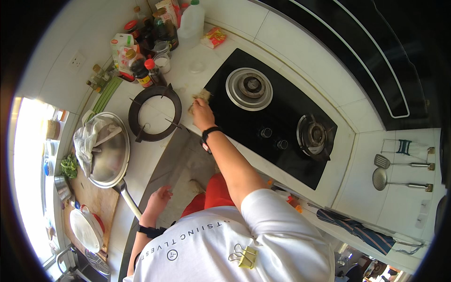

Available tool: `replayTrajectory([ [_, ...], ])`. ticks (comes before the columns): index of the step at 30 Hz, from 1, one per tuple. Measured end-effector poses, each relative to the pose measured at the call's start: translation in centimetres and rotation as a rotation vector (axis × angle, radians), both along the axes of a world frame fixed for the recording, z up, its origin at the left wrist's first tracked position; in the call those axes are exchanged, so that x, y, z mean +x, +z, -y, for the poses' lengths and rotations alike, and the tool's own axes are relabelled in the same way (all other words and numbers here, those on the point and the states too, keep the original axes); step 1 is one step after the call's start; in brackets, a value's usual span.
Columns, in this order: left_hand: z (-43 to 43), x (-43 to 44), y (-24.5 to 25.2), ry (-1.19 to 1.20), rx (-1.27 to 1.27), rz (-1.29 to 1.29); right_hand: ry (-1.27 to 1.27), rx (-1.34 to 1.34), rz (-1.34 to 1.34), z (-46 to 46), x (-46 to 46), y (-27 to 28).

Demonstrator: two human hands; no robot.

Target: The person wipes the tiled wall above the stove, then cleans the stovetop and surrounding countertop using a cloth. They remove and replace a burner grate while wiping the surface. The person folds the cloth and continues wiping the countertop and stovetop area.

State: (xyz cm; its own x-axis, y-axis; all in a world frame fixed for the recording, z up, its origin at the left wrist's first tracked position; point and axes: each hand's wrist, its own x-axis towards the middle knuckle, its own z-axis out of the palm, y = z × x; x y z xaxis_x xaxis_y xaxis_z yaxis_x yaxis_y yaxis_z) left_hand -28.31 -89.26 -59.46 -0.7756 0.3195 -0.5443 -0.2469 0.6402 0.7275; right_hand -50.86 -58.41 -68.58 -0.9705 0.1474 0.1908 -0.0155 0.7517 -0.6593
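Observation:
My right hand (203, 114) grips a crumpled beige cloth (202, 96) on the pale countertop, right at the left edge of the black glass gas hob (243, 123). To its left, a dark round wok ring (133, 116) with metal prongs lies on the counter, off the hob. The rear-left burner (253, 86) has no pan support around it, while the other burner (314, 137) still carries one. My left hand (160, 200) hangs over the counter's front edge, fingers partly spread, holding nothing, close to the handle of a lidded pan (116, 155).
Sauce bottles (139, 70), a jar (162, 62) and a plastic jug (191, 24) crowd the back corner. A red and yellow packet (214, 37) lies behind the hob. A wooden cutting board (102, 204) bears a covered bowl (86, 229). Utensils (380, 178) hang at the right.

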Motion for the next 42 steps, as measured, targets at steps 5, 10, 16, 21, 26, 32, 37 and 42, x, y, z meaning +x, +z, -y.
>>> replayTrajectory([
  [5,0.3,-0.3,-1.0,-0.018,-0.003,0.004,0.166,-0.218,0.015,1.3,-4.1,-0.2],
  [10,0.6,-1.2,-2.9,-0.06,0.018,0.023,0.094,-0.505,-0.224,-1.2,-2.4,0.3],
  [16,-1.5,-3.0,-2.4,-0.144,-0.003,-0.007,-0.089,-0.207,0.024,-6.2,4.9,1.8],
  [21,-3.1,-4.0,-1.7,-0.22,0.018,-0.032,-0.217,0.238,0.061,-6.3,5.3,3.3],
  [26,-2.6,-3.9,-2.4,-0.262,-0.014,-0.061,-0.277,0.235,-0.001,-3.5,3.4,2.3],
  [32,-1.8,-2.9,-2.3,-0.276,-0.008,-0.084,-0.167,0.21,0.017,-1.4,3.7,0.9],
  [37,-2.1,-2.5,-2.1,-0.256,0.039,-0.081,-0.01,0.181,-0.099,-1.5,8.8,1.4],
  [42,-2.5,-3.1,-1.6,-0.26,0.0,-0.074,0.032,-0.044,0.093,-1.4,12.8,1.4],
])
